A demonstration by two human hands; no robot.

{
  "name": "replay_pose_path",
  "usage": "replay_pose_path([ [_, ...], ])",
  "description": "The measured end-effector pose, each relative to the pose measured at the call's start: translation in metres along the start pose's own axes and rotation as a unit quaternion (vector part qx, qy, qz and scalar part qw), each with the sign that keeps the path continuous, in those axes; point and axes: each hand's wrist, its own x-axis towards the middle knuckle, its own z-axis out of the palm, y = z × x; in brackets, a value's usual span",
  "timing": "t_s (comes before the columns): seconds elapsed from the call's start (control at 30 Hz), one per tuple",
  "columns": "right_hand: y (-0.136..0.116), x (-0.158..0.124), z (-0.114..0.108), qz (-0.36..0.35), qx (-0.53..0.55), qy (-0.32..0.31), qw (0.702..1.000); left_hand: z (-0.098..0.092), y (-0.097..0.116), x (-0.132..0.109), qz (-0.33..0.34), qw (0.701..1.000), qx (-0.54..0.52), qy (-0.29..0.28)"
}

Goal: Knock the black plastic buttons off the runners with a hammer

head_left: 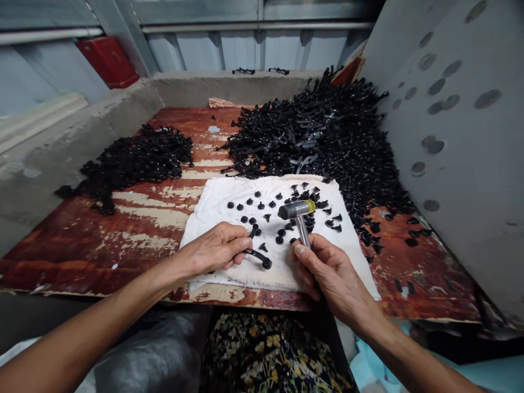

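Note:
Between the closed fingers of my left hand (pixel 223 246) is a slim black bar-shaped part (pixel 258 256) with a round knob at its near end. My right hand (pixel 333 267) grips a small mallet (pixel 296 209) by its metal shaft. One face of the mallet head is dark, the other yellow, and it is held above a white cloth (pixel 204 218). Scattered over the cloth are several small black round-headed pieces (pixel 261 206); some stand on their flat heads, others lie tipped. My fingers hide the middle of the bar.
A large heap of black parts (pixel 311 131) fills the back right of the worn red-brown table (pixel 143 245). A smaller pile (pixel 139 158) lies at the left. Loose pieces sit by the grey panel (pixel 454 136) on the right. A low concrete ledge (pixel 192 90) runs behind.

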Motion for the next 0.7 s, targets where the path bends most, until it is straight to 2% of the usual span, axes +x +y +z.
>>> replay_pose_path([
  [0.1, -0.0012, 0.0005, -0.0003, 0.003, 0.014, -0.003, 1.000, -0.0015, 0.0035, 0.0000, -0.018, 1.000, -0.008, 0.002],
  [0.7, 0.0009, 0.0011, -0.0019, 0.005, 0.023, -0.009, 1.000, -0.0008, 0.0042, 0.0033, -0.020, 1.000, 0.010, -0.004],
])
